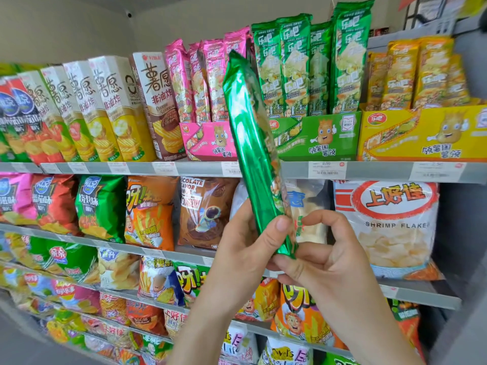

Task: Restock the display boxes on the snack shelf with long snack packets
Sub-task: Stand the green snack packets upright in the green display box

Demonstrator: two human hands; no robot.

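Head view: a snack shelf (200, 168) seen from the front, with both hands raised before it.
Green packet (253, 143): held in the air in front of the shelf, not yet in any box. Its lower end is at the hands and its upper end reaches the height of the top shelf's stock.
Left hand (245, 246): fingers wrapped round the packet's lower part, thumb (279, 225) pressed across its front.
Right hand (334, 262): fingers (311, 252) curled, their tips at the packet's bottom seal and seemingly pinching it. The forefinger arches free above.
Long axis: nearly upright, the top leaning a little left.
Green box (319, 138): at the front edge of the top shelf, between a pink box (208, 140) and a yellow box (421, 133). It already holds upright matching packets (295, 64).
Direction: the box lies above and to the right of the hands, on the right hand's side.
Coming move, as a judgement: lift the packet clear of the box's front wall, keep it upright, then lower it in among the others.
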